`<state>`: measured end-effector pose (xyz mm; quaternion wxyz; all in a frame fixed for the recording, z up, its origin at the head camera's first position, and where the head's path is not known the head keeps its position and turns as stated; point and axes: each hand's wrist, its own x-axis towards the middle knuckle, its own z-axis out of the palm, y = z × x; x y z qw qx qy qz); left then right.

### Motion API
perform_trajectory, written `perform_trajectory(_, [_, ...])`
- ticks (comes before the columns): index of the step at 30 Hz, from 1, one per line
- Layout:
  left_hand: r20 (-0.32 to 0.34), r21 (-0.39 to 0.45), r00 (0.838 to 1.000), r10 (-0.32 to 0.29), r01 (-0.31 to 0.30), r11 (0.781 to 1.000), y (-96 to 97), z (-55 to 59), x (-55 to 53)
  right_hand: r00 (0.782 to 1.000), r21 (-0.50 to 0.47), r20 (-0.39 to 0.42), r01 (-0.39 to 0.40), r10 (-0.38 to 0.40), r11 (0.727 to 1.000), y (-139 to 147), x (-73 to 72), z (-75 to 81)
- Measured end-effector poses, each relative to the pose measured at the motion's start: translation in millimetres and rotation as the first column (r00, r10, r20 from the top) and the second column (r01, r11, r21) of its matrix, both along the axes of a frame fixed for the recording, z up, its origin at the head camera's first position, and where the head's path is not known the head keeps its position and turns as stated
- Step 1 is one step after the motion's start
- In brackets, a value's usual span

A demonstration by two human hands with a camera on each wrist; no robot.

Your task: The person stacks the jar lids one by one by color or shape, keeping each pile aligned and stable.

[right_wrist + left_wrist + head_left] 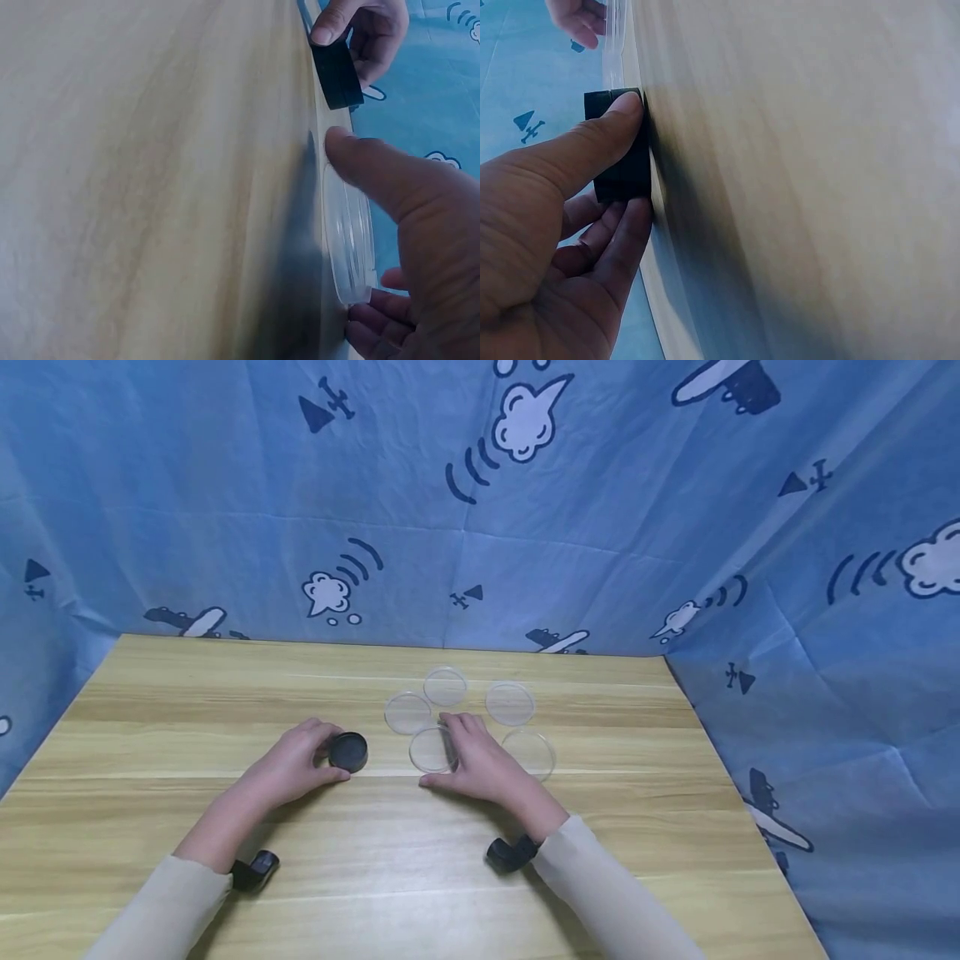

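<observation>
My left hand (296, 762) grips a short black cylinder (348, 752) by its sides, at the middle left of the table. In the left wrist view the thumb presses one side of the black cylinder (622, 161) and the fingertips bear on the other. It stands flat at the tabletop. My right hand (483, 764) spreads around a clear round dish (429, 750) lying to the right of the cylinder. In the right wrist view the fingers reach the lower end of the clear dish (349, 240), while the thumb tip sits just past its upper end.
Several more clear dishes lie around the right hand: the left one (407, 713), the back one (446, 687), the back right one (510, 703) and one partly behind the wrist (534, 752). A blue printed cloth (405, 468) hangs behind the wooden table (187, 702).
</observation>
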<state>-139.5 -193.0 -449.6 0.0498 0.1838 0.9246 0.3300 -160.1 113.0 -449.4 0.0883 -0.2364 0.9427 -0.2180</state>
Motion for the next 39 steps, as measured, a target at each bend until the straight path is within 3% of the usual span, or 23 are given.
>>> perform_trajectory(21, [-0.008,0.003,1.0,0.003,-0.003,1.0,-1.7,-4.5,0.3,1.0,-0.076,0.009,-0.009,0.01,0.997,1.2,5.1,-4.7])
perform_trajectory(39, [-0.002,0.011,1.0,0.013,-0.013,1.0,-1.6,-2.8,0.4,0.999,-0.073,-0.013,-0.05,0.049,0.996,-0.4,10.4,-6.1])
